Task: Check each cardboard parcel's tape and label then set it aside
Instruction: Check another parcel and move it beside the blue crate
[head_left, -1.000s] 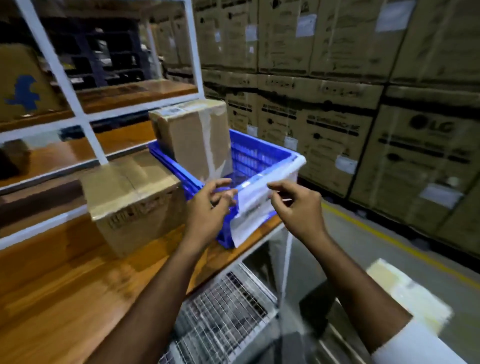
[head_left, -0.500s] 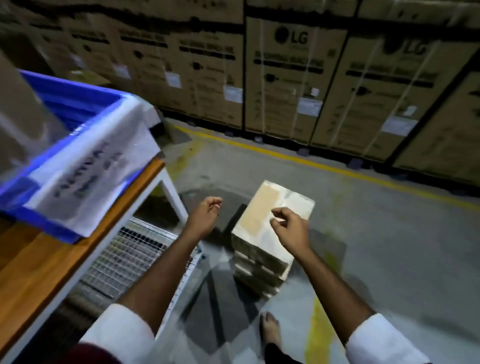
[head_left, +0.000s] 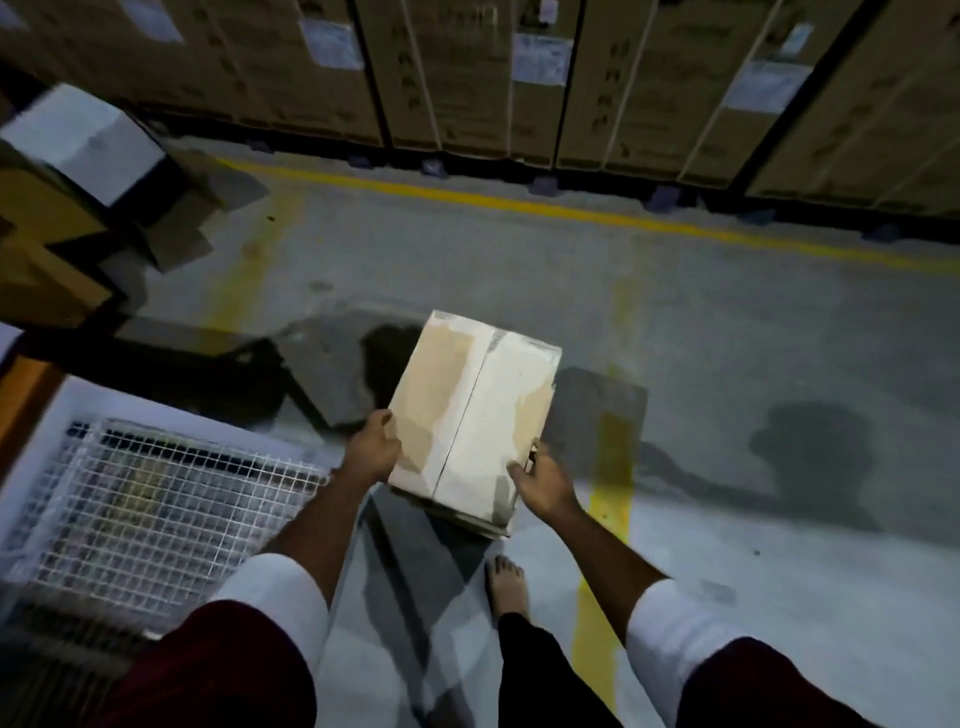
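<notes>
Since half a second ago, both hands have been brought down onto the parcel (head_left: 470, 410), which was then untouched on the stack below them, and the view has been tilted further toward the floor (head_left: 727, 322). At its near left corner the parcel is gripped by the left hand (head_left: 371, 452), the thumb laid on the top face and the fingers curled down the side. At the near right corner it is gripped by the right hand (head_left: 545, 486), the thumb pressed on the top edge. Pale tape is seen along the centre seam of the top, with wider glossy patches at either side. Flattened cardboard (head_left: 467, 522) is seen directly under the parcel, on the floor. A bare foot (head_left: 506, 584) is placed just behind that stack. A white wire-mesh shelf (head_left: 156, 499) lies to the left, under the orange edge of the desk (head_left: 21, 400). A yellow line (head_left: 519, 202) is painted across the floor, and large cartons (head_left: 623, 78) with white labels are lined up beyond it.
</notes>
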